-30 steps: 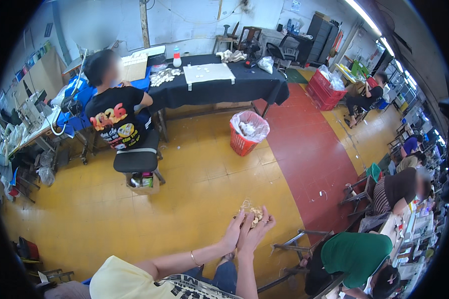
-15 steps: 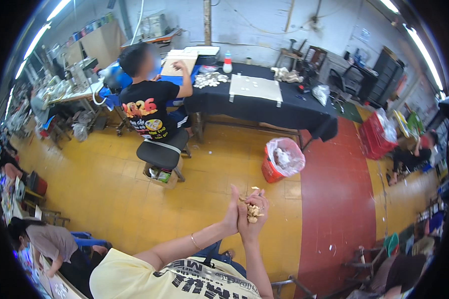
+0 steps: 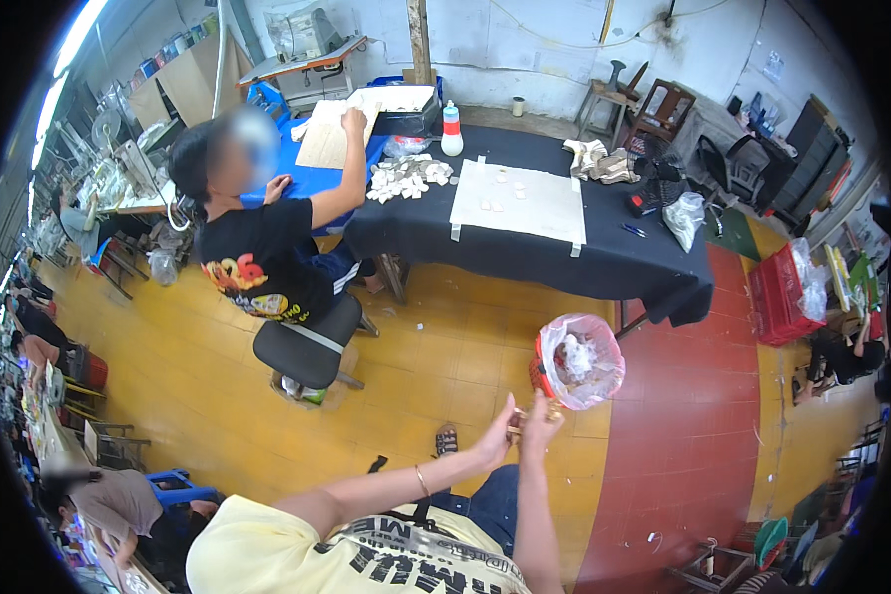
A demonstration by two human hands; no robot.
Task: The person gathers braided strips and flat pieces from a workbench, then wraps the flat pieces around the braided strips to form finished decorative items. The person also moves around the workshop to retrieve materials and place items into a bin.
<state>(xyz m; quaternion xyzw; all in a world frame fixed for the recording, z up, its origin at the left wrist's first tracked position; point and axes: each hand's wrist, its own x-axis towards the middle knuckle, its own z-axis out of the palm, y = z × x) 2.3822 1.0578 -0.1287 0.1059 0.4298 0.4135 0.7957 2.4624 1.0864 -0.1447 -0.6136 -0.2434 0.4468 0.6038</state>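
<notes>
Black-cloth-draped bench [image 3: 554,267] is standing near white wall [image 3: 520,59] | red, plastic-lined bin [image 3: 600,376] is standing on yellow-and-red tiled floor [image 3: 465,371] | small, irregular yellowish pieces [image 3: 517,424], partly hidden, are showing between left grip [image 3: 493,443] and right grip [image 3: 538,434], both clamping them
</notes>
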